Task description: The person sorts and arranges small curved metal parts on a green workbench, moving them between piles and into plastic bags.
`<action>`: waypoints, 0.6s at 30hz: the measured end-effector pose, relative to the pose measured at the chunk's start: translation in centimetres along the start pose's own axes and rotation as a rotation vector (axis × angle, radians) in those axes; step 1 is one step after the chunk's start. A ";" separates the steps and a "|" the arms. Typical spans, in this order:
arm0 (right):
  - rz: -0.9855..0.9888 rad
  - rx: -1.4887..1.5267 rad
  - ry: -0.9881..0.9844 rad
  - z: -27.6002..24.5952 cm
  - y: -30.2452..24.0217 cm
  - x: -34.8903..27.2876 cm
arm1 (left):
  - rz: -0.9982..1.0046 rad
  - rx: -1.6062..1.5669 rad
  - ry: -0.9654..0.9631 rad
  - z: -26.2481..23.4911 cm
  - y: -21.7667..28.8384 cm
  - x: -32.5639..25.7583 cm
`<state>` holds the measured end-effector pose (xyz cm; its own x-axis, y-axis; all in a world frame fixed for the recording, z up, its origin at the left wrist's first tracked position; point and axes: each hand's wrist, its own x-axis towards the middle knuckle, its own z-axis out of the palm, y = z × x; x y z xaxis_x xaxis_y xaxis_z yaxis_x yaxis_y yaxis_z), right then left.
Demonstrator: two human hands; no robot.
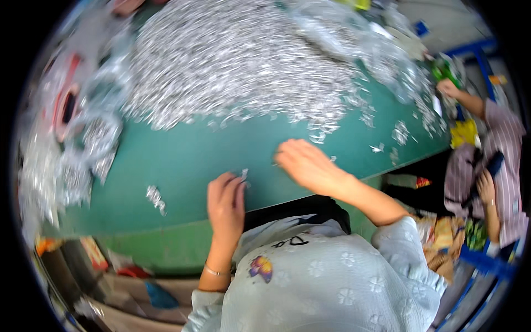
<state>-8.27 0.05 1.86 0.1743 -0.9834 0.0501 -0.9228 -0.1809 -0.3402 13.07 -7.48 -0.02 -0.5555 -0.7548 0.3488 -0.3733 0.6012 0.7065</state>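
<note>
My left hand (pixel 226 200) is near the table's front edge, fingers pinched together on a small silver metal piece (pixel 244 175) that sticks out past the fingertips. To its right, my right hand (pixel 311 165) is over the green tabletop, its fingers curled together. Motion blur hides whatever is at those right fingertips. A big heap of small silver metal pieces (pixel 238 66) covers the far part of the table. A small cluster of the same pieces (pixel 155 199) lies to the left of my left hand.
Clear plastic bags (pixel 99 135), some with silver pieces inside, crowd the left side beside a red-and-black object (pixel 67 105). More plastic bags (pixel 337 33) lie at the back right. Another person in a striped top (pixel 503 160) is at the right, one hand (pixel 447 87) by the table.
</note>
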 end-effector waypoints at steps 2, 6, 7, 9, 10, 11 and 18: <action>-0.026 -0.132 0.178 0.6 -0.6 0.0 | 0.002 0.017 -0.021 0.0 0.0 0.1; 0.165 0.166 0.305 -0.1 0.5 -1.9 | 0.017 0.040 -0.055 0.6 0.3 0.3; 0.211 0.178 0.360 -0.2 1.3 -3.0 | 0.011 0.062 -0.061 0.6 0.3 0.2; 0.380 0.195 0.398 -2.5 2.9 -5.8 | 0.008 0.074 -0.076 0.4 0.2 0.0; 0.495 0.182 0.526 -3.6 3.9 -7.4 | 0.013 0.081 -0.073 0.5 0.2 -0.2; 0.640 0.090 0.593 -4.4 5.2 -9.4 | 0.014 0.084 -0.073 0.5 0.3 -0.3; 1.074 -0.240 0.616 -5.3 11.4 -18.7 | 0.016 0.049 -0.107 1.6 0.8 -0.1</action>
<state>-23.88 16.28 1.97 -0.8300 -0.4668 0.3053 -0.5497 0.7774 -0.3057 11.66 -6.55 -0.50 -0.6371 -0.7139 0.2904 -0.3981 0.6275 0.6691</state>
